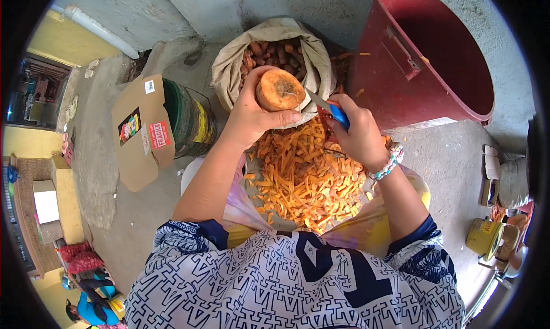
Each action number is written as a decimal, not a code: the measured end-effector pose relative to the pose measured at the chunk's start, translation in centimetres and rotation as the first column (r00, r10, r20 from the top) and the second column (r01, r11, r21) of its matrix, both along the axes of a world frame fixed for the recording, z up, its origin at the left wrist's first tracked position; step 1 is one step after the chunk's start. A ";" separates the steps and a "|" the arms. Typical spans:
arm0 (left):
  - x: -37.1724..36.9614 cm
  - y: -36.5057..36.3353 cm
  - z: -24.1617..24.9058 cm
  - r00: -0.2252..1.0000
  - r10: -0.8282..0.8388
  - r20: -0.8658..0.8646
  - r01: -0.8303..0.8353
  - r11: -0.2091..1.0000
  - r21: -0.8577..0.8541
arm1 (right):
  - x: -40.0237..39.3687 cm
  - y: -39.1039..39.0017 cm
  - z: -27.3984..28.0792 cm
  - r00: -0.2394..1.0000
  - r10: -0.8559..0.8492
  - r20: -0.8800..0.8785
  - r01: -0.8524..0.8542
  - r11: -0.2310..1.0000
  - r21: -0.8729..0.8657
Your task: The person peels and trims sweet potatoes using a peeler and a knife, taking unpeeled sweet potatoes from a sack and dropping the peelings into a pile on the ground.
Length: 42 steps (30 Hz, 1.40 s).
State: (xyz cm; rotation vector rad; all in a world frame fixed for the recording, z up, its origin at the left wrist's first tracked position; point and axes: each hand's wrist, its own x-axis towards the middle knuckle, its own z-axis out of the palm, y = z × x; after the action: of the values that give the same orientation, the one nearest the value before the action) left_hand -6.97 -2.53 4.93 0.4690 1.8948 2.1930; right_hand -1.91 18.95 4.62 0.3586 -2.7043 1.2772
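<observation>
My left hand [253, 112] is wrapped round a thick orange carrot [279, 91], its blunt round end with a dark scar turned up toward me. In my right hand [362, 131] is a small knife [339, 116] with a blue handle, gripped so that its blade points at the right side of the carrot. Blade tip and carrot edge are close together in this view. Below both hands, a heap of orange peelings [303, 174] covers the ground between my legs. Just beyond my left hand stands an open cloth sack [229, 71] with brownish-orange carrots [281, 53] inside.
A big red bin [378, 71] stands at the right by the wall. To the left, a green bucket [189, 120] sits beside a flattened cardboard box [137, 157]. A yellow container [484, 237] is at far right. Another person [94, 306] is at lower left.
</observation>
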 end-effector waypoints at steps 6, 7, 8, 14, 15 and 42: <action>-0.2 0.0 0.0 0.981 -0.087 0.175 0.048 0.975 0.217 | -0.1 0.2 0.0 0.996 -0.082 0.021 0.081 0.995 0.050; -0.4 0.0 0.0 0.981 -0.088 0.174 0.049 0.975 0.217 | -0.2 0.2 0.0 0.996 -0.084 0.029 0.082 0.995 0.061; -0.5 -0.1 0.0 0.960 -0.134 0.247 0.063 0.959 0.276 | -0.2 0.2 0.1 0.996 -0.084 0.029 0.082 0.995 0.061; -1.1 -0.3 -1.0 0.866 -0.219 0.449 -0.001 0.898 0.441 | 0.0 -0.1 0.7 0.990 -0.077 0.117 0.073 0.997 0.032; -1.2 -0.2 -1.1 0.852 -0.209 0.480 -0.037 0.891 0.453 | -0.3 0.1 0.6 0.991 -0.119 0.057 0.124 0.988 -0.087; -0.3 1.0 -0.8 0.997 0.046 0.065 -0.040 0.995 -0.091 | -1.1 1.5 1.3 0.987 0.123 -0.103 -0.107 0.983 0.152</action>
State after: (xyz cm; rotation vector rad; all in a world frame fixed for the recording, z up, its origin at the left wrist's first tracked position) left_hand -7.29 -1.56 4.14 0.3381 1.9754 2.1109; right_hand -2.97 20.47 5.94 0.5932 -2.7233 1.0519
